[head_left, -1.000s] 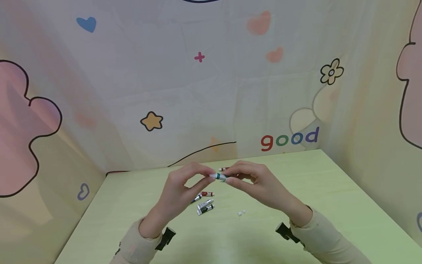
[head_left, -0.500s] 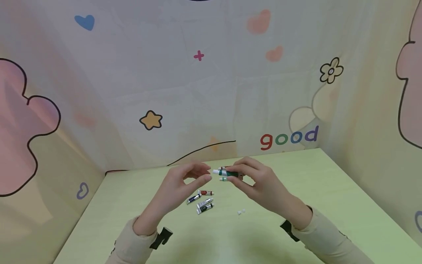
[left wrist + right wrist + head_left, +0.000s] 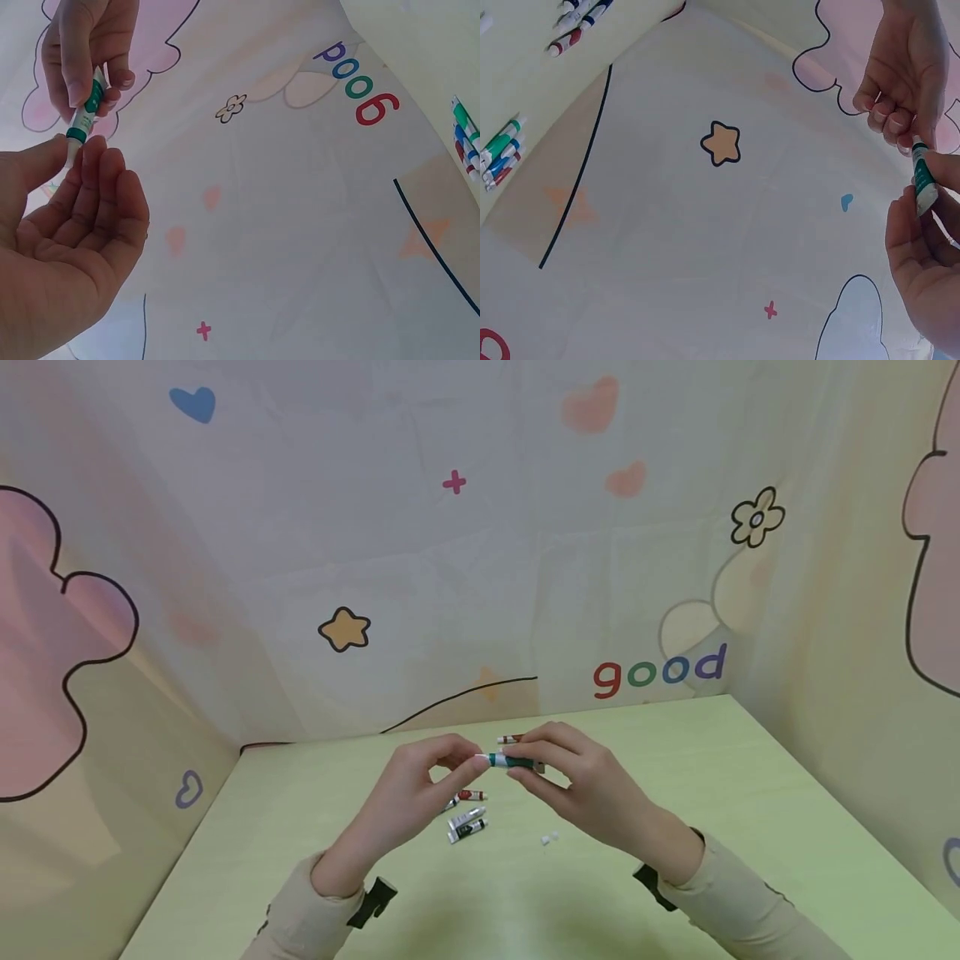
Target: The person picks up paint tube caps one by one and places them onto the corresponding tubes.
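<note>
A small green-and-white paint tube (image 3: 517, 762) is held above the table, lying nearly level in the head view. My right hand (image 3: 600, 789) grips its body between thumb and fingers. At the tube's white cap (image 3: 71, 155), the thumb and fingertips of my left hand (image 3: 420, 781) pinch. In the right wrist view the green label of the tube (image 3: 923, 176) shows, with its pale tail end toward the right palm. Part of the cap is hidden by the left fingertips.
Several paint tubes (image 3: 467, 829) lie on the pale green table (image 3: 652, 893) below the left hand. Farther back are more tubes (image 3: 502, 154), partly hidden by the right hand in the head view. Two small white pieces (image 3: 545, 840) lie nearer. A printed cloth (image 3: 420, 552) stands behind.
Half a second ago the left fingers were apart from the cap, after pinching it a second ago. Now they have come back right and pinch it again. The right hand kept its grip.
</note>
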Available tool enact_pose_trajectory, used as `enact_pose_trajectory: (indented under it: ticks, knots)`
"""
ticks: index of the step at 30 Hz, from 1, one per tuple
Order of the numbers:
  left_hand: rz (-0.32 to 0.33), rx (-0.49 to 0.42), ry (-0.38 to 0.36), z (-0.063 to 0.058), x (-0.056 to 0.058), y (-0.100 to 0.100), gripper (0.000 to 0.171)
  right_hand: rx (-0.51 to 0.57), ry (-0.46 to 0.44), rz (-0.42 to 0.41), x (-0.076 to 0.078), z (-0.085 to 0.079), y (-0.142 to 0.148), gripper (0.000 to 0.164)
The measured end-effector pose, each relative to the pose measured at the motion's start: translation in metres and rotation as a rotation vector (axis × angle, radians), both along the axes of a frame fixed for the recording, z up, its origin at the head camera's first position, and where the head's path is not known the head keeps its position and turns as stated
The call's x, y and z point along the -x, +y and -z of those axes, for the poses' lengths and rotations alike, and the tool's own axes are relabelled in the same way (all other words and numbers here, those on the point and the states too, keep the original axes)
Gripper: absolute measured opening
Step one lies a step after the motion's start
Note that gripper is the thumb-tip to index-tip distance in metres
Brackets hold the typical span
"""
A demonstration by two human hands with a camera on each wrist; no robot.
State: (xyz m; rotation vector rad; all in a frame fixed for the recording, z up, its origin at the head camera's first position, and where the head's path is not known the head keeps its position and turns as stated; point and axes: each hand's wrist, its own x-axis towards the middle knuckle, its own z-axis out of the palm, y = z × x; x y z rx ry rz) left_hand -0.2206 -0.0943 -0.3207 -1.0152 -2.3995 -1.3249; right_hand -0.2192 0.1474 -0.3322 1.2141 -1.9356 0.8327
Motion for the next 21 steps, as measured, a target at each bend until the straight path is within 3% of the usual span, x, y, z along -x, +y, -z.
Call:
enact_pose_trajectory:
  ticks: [7,11,15,16,18,21]
  knots:
    - [0.027,-0.004,0.285,0.0035,-0.0032,0.0037,0.011,0.053,-0.194,-0.071,-0.0024,0.0002,0.0035,0.019]
    - [0.024,-0.006,0.393,0.0043,-0.0038,0.0057,0.014,0.067,-0.229,-0.082,-0.0022,0.0001,0.0049,0.028]
    - [0.022,-0.011,0.387,0.0068,-0.0032,0.0062,0.019,0.067,-0.230,-0.077,-0.0025,0.0011,0.0059,0.031]
    - [0.017,-0.008,0.371,0.0075,-0.0031,0.0057,0.023,0.066,-0.214,-0.070,-0.0024,0.0014,0.0059,0.025]
    - [0.003,-0.002,0.325,0.0084,-0.0027,0.0048,0.032,0.056,-0.164,-0.050,-0.0013,0.0023,0.0061,0.019]
    - [-0.020,0.002,0.237,0.0089,-0.0026,0.0028,0.041,0.020,-0.045,-0.005,0.0006,0.0034,0.0073,0.032]
